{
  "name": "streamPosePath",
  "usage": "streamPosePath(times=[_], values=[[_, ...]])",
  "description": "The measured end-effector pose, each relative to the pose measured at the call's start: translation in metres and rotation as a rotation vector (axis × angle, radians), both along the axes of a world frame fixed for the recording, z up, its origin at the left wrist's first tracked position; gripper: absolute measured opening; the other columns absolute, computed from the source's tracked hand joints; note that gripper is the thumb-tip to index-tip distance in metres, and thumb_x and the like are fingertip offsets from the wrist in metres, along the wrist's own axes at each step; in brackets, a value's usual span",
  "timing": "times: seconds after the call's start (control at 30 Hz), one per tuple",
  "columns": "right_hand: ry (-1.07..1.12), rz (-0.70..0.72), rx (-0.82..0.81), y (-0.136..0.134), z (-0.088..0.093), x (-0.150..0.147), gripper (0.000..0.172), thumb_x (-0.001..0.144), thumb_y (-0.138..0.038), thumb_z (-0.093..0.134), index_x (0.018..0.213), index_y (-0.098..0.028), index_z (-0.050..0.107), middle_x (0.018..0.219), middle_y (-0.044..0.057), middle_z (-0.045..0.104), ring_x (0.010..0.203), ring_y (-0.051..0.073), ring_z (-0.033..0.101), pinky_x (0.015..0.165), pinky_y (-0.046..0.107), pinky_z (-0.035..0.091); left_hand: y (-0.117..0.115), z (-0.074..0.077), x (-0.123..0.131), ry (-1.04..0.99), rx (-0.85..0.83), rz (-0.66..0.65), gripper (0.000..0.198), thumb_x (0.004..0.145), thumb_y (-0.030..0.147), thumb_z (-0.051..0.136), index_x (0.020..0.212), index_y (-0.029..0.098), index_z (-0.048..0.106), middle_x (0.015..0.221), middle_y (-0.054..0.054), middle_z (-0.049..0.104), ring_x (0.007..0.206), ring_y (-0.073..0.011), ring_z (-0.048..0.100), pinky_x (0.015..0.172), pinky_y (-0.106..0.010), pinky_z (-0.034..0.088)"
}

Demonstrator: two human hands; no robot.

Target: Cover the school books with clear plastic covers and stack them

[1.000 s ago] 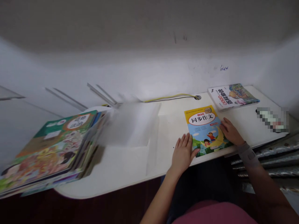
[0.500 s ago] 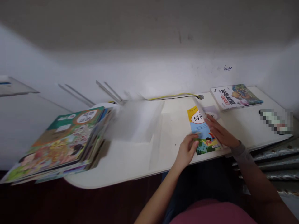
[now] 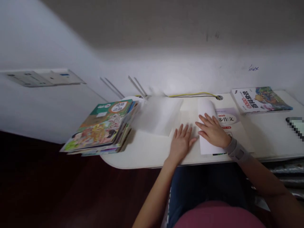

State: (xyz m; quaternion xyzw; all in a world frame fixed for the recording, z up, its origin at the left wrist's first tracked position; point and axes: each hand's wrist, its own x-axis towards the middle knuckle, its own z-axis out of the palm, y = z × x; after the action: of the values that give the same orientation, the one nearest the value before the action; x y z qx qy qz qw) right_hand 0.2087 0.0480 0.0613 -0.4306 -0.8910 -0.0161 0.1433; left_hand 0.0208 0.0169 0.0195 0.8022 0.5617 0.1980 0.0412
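My right hand, with a grey band at the wrist, lies flat with spread fingers on the white inner side of the turned-back cover of a book. To its right shows the book's title page, printed with dark characters. My left hand rests palm down just left of the book, its fingers apart and nothing held. Left of that hand a translucent sheet, blurred in part, lies on the white desk.
A leaning stack of books stands at the desk's rounded left end. Another book lies at the back right, near a blurred-out phone-like object. A yellow cable runs along the wall to a hole.
The book's cover has been turned over to the left, hiding the colourful front. My right hand has come down onto it. My left hand has left the cover for the desk. The view has shifted left.
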Motion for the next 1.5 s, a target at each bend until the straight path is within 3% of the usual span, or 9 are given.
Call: streamPosePath(times=[0.1, 0.23, 0.63, 0.77, 0.87, 1.0, 1.1, 1.3, 1.5], values=[[-0.079, -0.041, 0.065, 0.0, -0.014, -0.021, 0.04, 0.093, -0.021, 0.034, 0.13, -0.014, 0.05, 0.141, 0.013, 0.042, 0.134, 0.03, 0.028, 0.107, 0.055, 0.02, 0.0, -0.014, -0.023, 0.211, -0.043, 0.152, 0.052, 0.092, 0.043, 0.034, 0.136, 0.015, 0.043, 0.142, -0.012, 0.042, 0.136, -0.034, 0.026, 0.105, -0.056, 0.027], [-0.136, -0.116, 0.127, 0.002, -0.033, -0.041, 0.04, 0.092, -0.014, 0.031, 0.123, -0.008, 0.056, 0.136, 0.017, 0.047, 0.131, 0.033, 0.034, 0.106, 0.057, 0.02, -0.006, -0.023, -0.03, 0.237, -0.074, 0.25, 0.052, 0.094, 0.042, 0.028, 0.138, 0.016, 0.039, 0.142, -0.01, 0.042, 0.135, -0.0346, 0.027, 0.104, -0.056, 0.029], [-0.096, -0.077, 0.062, 0.001, -0.039, -0.074, 0.041, 0.089, -0.02, 0.041, 0.125, -0.003, 0.052, 0.137, 0.021, 0.045, 0.132, 0.033, 0.032, 0.108, 0.054, 0.017, -0.012, -0.014, -0.016, 0.277, -0.177, 0.281, 0.064, 0.089, 0.051, 0.036, 0.139, 0.011, 0.037, 0.146, -0.015, 0.035, 0.135, -0.0416, 0.021, 0.103, -0.061, 0.025], [-0.093, -0.015, -0.039, 0.004, -0.028, -0.071, 0.041, 0.089, -0.016, 0.038, 0.127, -0.007, 0.05, 0.14, 0.017, 0.043, 0.133, 0.028, 0.032, 0.109, 0.048, 0.021, -0.018, -0.019, -0.006, 0.285, -0.183, 0.302, 0.063, 0.089, 0.047, 0.039, 0.14, 0.011, 0.035, 0.146, -0.017, 0.032, 0.136, -0.0402, 0.02, 0.102, -0.063, 0.025], [-0.03, 0.022, -0.066, 0.032, -0.011, -0.055, 0.045, 0.088, -0.02, 0.042, 0.132, -0.013, 0.045, 0.144, 0.013, 0.038, 0.134, 0.026, 0.029, 0.106, 0.043, 0.026, -0.021, -0.023, -0.003, 0.285, -0.153, 0.292, 0.062, 0.09, 0.05, 0.036, 0.139, 0.011, 0.037, 0.146, -0.018, 0.032, 0.136, -0.0398, 0.022, 0.102, -0.062, 0.025], [0.077, -0.268, -0.028, 0.09, 0.0, -0.026, 0.06, 0.086, -0.039, 0.051, 0.137, -0.012, 0.035, 0.144, 0.019, 0.033, 0.133, 0.034, 0.026, 0.102, 0.051, 0.025, -0.023, -0.024, -0.003, 0.269, -0.12, 0.298, 0.062, 0.09, 0.051, 0.034, 0.138, 0.012, 0.039, 0.145, -0.018, 0.034, 0.135, -0.0404, 0.023, 0.102, -0.062, 0.026], [0.039, -0.298, -0.089, 0.115, -0.007, -0.015, 0.064, 0.08, -0.046, 0.057, 0.132, -0.012, 0.04, 0.13, 0.019, 0.047, 0.12, 0.032, 0.04, 0.096, 0.046, 0.032, -0.023, -0.023, -0.003, 0.265, -0.109, 0.303, 0.062, 0.09, 0.051, 0.035, 0.137, 0.011, 0.041, 0.144, -0.019, 0.036, 0.134, -0.0421, 0.025, 0.101, -0.063, 0.026], [-0.017, -0.393, 0.015, 0.114, -0.024, -0.024, 0.045, 0.075, -0.038, 0.062, 0.113, -0.014, 0.055, 0.119, 0.017, 0.051, 0.11, 0.03, 0.044, 0.093, 0.043, 0.031, -0.022, -0.025, -0.001, 0.234, -0.054, 0.324, 0.067, 0.089, 0.055, 0.034, 0.137, 0.009, 0.039, 0.142, -0.022, 0.037, 0.132, -0.0419, 0.029, 0.1, -0.064, 0.027], [-0.1, -0.353, 0.047, 0.108, -0.028, -0.038, 0.039, 0.077, -0.039, 0.06, 0.106, -0.013, 0.059, 0.118, 0.017, 0.052, 0.11, 0.029, 0.041, 0.099, 0.051, 0.023, -0.022, -0.024, 0.001, 0.245, -0.075, 0.34, 0.066, 0.09, 0.054, 0.031, 0.138, 0.009, 0.038, 0.142, -0.022, 0.037, 0.132, -0.0421, 0.028, 0.099, -0.065, 0.027]])
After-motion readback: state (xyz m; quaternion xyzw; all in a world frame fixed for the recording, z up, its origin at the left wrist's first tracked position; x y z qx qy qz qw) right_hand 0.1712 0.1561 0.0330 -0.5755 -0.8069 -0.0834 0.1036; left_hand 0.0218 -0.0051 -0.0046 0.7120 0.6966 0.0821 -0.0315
